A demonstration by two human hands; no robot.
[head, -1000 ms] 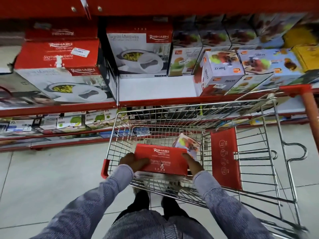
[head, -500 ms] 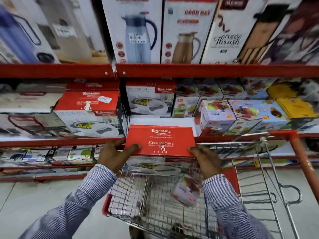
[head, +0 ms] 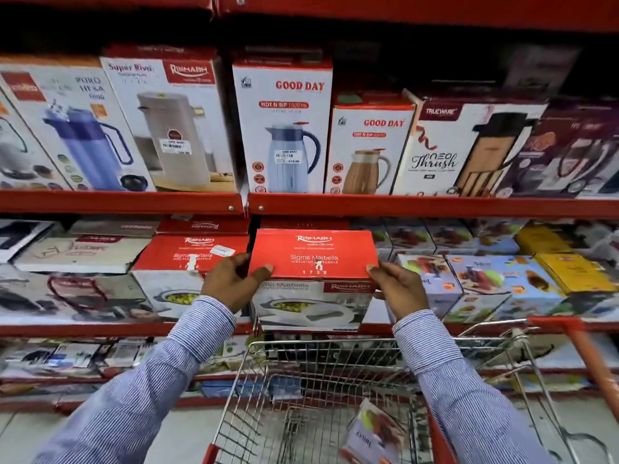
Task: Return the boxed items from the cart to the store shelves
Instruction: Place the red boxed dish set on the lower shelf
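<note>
Left hand (head: pixel 231 283) and right hand (head: pixel 398 289) clamp the casserole box (head: pixel 313 279) by its short ends, long axis crosswise, poised at the shelf (head: pixel 127 328) lip; the gap lies straight ahead, both hands equally near.

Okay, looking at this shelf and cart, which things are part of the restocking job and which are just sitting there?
Part of the job:
- Sigma Marbella box, held at its sides by the left hand and the right hand, at the middle shelf
- juicer box lying in the cart

Just sitting there:
- Good Day flask boxes on the upper shelf
- Neo Thrush box
- yellow boxes at right
</note>
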